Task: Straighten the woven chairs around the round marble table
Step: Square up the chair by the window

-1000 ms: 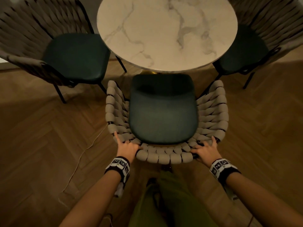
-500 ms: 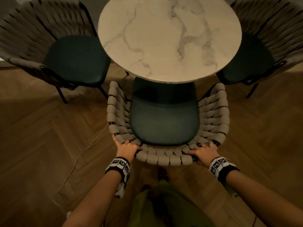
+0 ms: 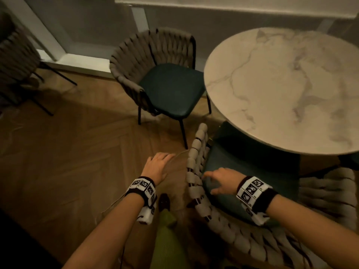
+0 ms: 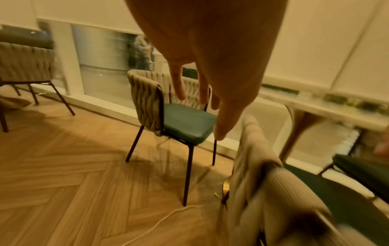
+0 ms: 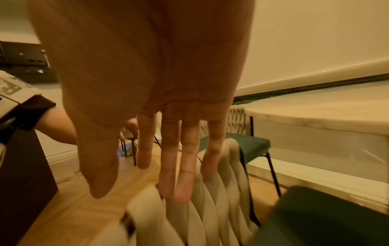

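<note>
Herringbone wood floor (image 3: 64, 156) is filling the left half of head view. Marble table (image 3: 281, 90), round, is sitting upper right. Near chair (image 3: 196, 171), pale woven back w/ green seat, is standing tucked part-way under table edge at lower right; its seat front is lying beneath the top. Far chair (image 3: 153, 61), darker woven back, green seat, black legs, is standing left of table by the wall, seat corner just beside table rim, not under it. Third chair (image 3: 15, 61) is showing at far left edge, well apart from table. Thin cord (image 4: 168, 216) is running across floor below far chair.

R hand (image 3: 221, 180) is hovering over near chair's seat, beside the woven side; fingers (image 5: 185, 166) are hanging straight, slightly spread, gripping nothing. Contact w/ weave: can't tell, blur. L hand (image 3: 157, 166) is floating over floor, left of near chair, apart from it; fingers are extending loosely, holding nothing. Marker bands (image 3: 143, 188) are wrapping both wrists.
</note>
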`<control>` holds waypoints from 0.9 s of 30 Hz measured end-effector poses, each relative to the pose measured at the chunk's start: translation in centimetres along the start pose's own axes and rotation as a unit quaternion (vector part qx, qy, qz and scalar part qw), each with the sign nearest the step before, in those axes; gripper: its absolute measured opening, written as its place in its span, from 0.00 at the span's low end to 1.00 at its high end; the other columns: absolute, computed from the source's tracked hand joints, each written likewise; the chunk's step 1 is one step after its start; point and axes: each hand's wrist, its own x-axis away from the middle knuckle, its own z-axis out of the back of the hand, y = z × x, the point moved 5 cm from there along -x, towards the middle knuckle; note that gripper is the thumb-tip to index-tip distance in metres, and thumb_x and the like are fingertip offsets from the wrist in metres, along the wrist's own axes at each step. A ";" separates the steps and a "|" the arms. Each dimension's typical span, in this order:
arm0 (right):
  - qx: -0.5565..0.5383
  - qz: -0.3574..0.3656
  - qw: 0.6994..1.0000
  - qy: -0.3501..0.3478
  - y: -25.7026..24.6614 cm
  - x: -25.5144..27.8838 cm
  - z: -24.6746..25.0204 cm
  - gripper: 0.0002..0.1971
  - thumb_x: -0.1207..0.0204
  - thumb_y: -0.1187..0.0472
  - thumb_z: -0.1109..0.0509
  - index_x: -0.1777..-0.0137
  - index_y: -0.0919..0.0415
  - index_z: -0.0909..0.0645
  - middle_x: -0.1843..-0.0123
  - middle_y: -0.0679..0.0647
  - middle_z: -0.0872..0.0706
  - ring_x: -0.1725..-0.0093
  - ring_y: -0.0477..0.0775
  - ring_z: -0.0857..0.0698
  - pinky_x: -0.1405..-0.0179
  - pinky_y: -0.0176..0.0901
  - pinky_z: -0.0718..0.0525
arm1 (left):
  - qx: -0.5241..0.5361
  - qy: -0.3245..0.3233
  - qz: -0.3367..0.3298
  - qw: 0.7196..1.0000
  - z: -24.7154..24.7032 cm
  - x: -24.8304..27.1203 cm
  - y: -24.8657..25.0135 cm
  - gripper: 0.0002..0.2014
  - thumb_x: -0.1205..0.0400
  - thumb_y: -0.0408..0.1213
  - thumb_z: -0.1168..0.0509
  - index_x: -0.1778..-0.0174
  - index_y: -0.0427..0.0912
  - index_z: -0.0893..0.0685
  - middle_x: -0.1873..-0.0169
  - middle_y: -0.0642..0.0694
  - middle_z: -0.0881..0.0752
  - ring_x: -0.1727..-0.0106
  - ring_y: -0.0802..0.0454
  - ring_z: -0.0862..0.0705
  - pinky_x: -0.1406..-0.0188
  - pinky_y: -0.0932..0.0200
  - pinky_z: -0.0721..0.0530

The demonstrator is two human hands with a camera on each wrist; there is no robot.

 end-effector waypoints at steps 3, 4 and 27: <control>-0.001 0.015 1.000 0.020 -2.1 -5.8 5.1 0.27 0.25 0.50 0.29 0.27 0.50 0.32 0.39 0.57 0.15 0.41 0.59 0.16 0.43 0.56 0.16 | 0.031 0.046 0.012 0.998 2.2 -2.7 -4.8 0.35 0.25 0.33 0.30 0.23 0.53 0.34 0.27 0.49 0.25 0.25 0.48 0.30 0.35 0.46 0.27; 0.000 0.016 1.000 0.024 -2.9 -7.9 6.7 0.27 0.25 0.51 0.29 0.27 0.49 0.31 0.40 0.56 0.15 0.42 0.58 0.16 0.44 0.56 0.15 | 0.031 0.051 0.011 0.998 2.8 -3.9 -6.6 0.35 0.25 0.33 0.30 0.23 0.53 0.34 0.27 0.48 0.25 0.25 0.48 0.29 0.35 0.47 0.27; -0.112 -0.130 0.952 0.254 -7.4 -56.7 31.5 0.30 0.28 0.63 0.29 0.26 0.58 0.35 0.33 0.61 0.22 0.37 0.64 0.20 0.38 0.58 0.21 | -0.095 0.020 0.002 0.995 12.5 -39.4 -43.5 0.32 0.18 0.41 0.37 0.19 0.45 0.41 0.18 0.44 0.38 0.15 0.45 0.46 0.21 0.36 0.36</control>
